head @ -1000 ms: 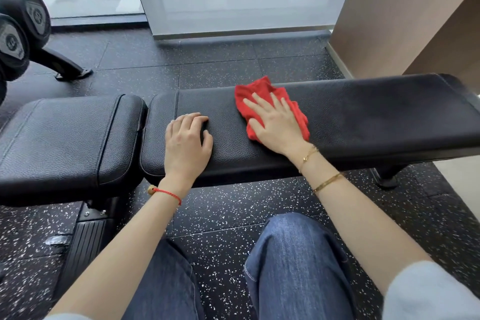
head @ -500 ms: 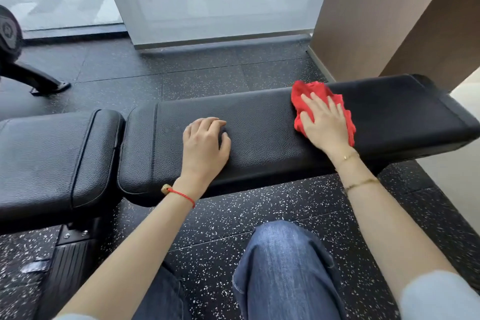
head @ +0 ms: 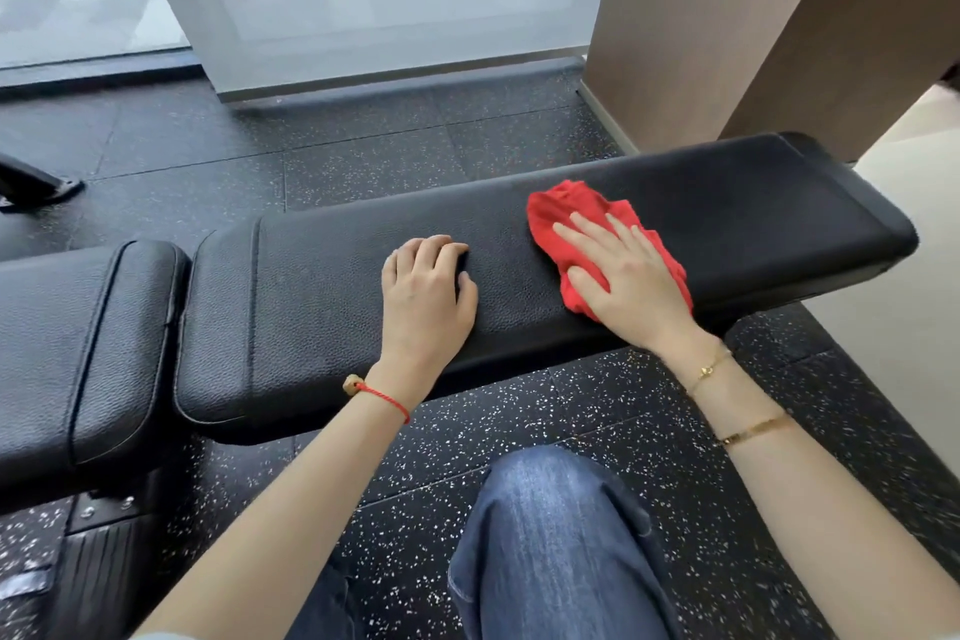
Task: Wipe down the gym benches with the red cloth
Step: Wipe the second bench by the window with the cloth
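Observation:
The black padded gym bench stands crosswise in front of me, with a long back pad (head: 322, 307) and a shorter seat pad (head: 62, 353) at the left. The red cloth (head: 566, 208) lies crumpled on the right half of the long pad. My right hand (head: 628, 276) lies flat on the cloth with straight spread fingers and presses it onto the pad. Just left of the cloth, my left hand (head: 423, 296) rests on the middle of the pad with fingers bent and holds nothing.
The floor is speckled black rubber tiles. A wood-panelled wall (head: 701, 42) rises behind the bench's right end, beside a frosted glass partition (head: 389, 5). A black equipment foot (head: 36, 182) shows at far left. My jeans-clad knee (head: 550, 535) is below the bench, the bench frame (head: 104, 561) bottom left.
My right hand has slid the cloth rightward along the long pad. My left hand has also shifted right on the pad. The view has turned right, so the dumbbell rack is gone.

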Demonstrator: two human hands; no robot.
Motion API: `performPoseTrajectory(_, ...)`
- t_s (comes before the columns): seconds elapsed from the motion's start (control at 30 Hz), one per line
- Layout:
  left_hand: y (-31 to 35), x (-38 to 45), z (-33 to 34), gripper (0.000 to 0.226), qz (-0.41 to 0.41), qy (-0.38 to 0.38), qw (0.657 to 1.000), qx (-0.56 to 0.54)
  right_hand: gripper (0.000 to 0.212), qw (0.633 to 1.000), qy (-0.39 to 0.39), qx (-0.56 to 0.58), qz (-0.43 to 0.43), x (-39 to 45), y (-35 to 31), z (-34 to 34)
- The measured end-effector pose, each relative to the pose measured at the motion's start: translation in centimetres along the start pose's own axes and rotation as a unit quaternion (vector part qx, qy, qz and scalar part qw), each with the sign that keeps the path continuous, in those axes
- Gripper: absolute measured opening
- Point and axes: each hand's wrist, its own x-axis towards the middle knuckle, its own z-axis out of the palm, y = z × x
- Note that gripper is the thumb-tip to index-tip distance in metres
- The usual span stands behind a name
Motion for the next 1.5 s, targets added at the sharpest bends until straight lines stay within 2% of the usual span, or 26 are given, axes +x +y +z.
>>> performPoseTrajectory(0.13,0.1,-0.2,0.3,0.033,0.002,0.007,1.0,0.004,0.05,0.994,0.023,-0.035,0.104,2.9,4.5,-0.7)
performPoseTrajectory(0.23,0.3,-0.2,0.3,0.033,-0.001,0.008,1.0,0.003,0.051,0.985,0.016,-0.036,0.17,6.5,4.8,-0.8)
performPoseTrajectory(0.3,0.3,-0.2,0.3,0.032,0.0,0.009,1.0,0.002,0.053,0.986,0.0,-0.03,0.164,8.0,3.2,-0.3)
performPoseTrajectory(0.4,0.2,-0.2,0.2,0.032,-0.003,0.01,1.0,0.0,0.053,0.995,-0.019,-0.024,0.092,7.9,-0.2,0.6)
performPoseTrajectory(0.53,0.3,-0.1,0.1,0.032,-0.005,0.013,1.0,-0.008,0.053,0.999,-0.025,-0.01,-0.019,3.9,-2.8,1.0)
performPoseTrajectory(0.6,0.2,-0.2,0.0,0.033,-0.002,0.014,1.0,-0.011,0.054,0.999,-0.024,0.004,-0.045,1.6,-2.4,0.7)
performPoseTrajectory(0.7,0.1,-0.3,0.0,0.032,-0.002,0.009,1.0,-0.018,0.055,1.0,-0.016,0.009,-0.026,0.0,-0.1,0.0)
performPoseTrajectory(0.83,-0.1,-0.4,-0.4,0.026,-0.01,0.015,0.999,-0.033,0.051,0.998,0.002,-0.018,0.055,2.6,2.7,-0.4)
performPoseTrajectory(0.93,-0.8,-0.8,-1.2,0.023,-0.004,0.024,0.999,-0.021,0.051,0.995,-0.005,-0.027,0.099,5.9,2.2,0.0)
performPoseTrajectory(1.0,-2.0,-1.4,-2.1,0.023,-0.007,0.033,0.999,-0.011,0.052,0.995,-0.021,-0.025,0.097,7.4,0.7,0.5)
performPoseTrajectory(1.13,-5.0,-2.1,-4.2,0.025,-0.038,0.056,0.998,0.003,0.052,0.999,-0.037,-0.011,0.032,8.0,-4.3,1.8)
performPoseTrajectory(1.3,-8.5,-2.9,-6.3,0.026,-0.079,0.069,0.994,0.02,0.054,0.992,-0.055,0.007,-0.113,4.4,-11.0,3.2)
performPoseTrajectory(1.4,-9.9,-3.5,-6.9,0.025,-0.098,0.069,0.993,0.019,0.055,0.98,-0.061,0.026,-0.186,1.4,-11.2,3.1)
performPoseTrajectory(1.5,-11.1,-3.9,-7.3,0.024,-0.101,0.07,0.992,0.012,0.053,0.978,-0.06,0.049,-0.194,1.3,-9.5,2.6)
